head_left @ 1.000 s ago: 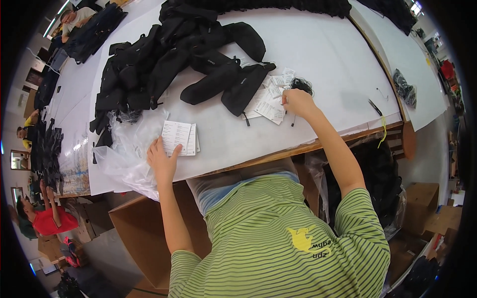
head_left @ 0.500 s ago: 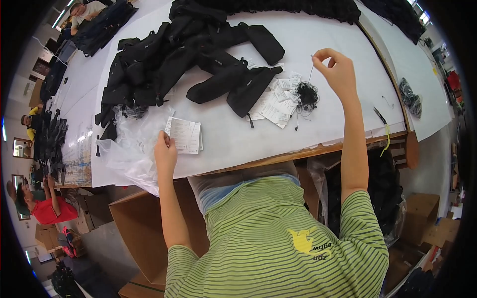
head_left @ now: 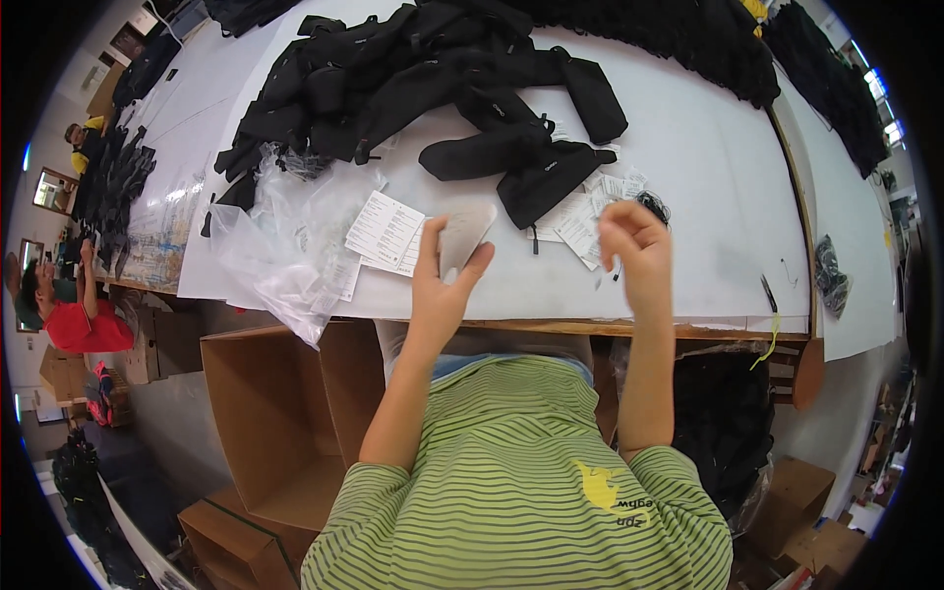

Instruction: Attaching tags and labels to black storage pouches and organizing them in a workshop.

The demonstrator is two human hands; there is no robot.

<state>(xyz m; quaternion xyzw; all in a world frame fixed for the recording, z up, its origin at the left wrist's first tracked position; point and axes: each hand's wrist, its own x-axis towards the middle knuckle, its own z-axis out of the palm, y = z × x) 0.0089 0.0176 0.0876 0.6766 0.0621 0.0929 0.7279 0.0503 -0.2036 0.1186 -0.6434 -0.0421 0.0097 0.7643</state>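
Note:
My left hand [head_left: 440,290] has a white printed tag [head_left: 466,234] between thumb and fingers, raised over the table's near side. My right hand [head_left: 639,258] is pinched closed; a faint thin black cord seems to dangle under its fingertips, blurred. Behind that hand lies a tangle of black cords [head_left: 653,204], partly hidden, with more white tags [head_left: 578,228] beside it. Left of my left hand, a few printed tags [head_left: 386,232] lie overlapping on the table, touching a clear plastic bag [head_left: 280,236]. Black fabric pouches [head_left: 556,182] lie just beyond my hands.
A large heap of black pouches [head_left: 369,84] covers the table's far left. Small snips [head_left: 769,293] with a yellow tie lie by the right edge. An open cardboard box [head_left: 261,413] stands below the table at left. A person in red [head_left: 88,320] is farther left.
My left hand has moved right and picked up a tag, leaving others lying. My right hand has come down and nearer from above the cord tangle. The view has shifted.

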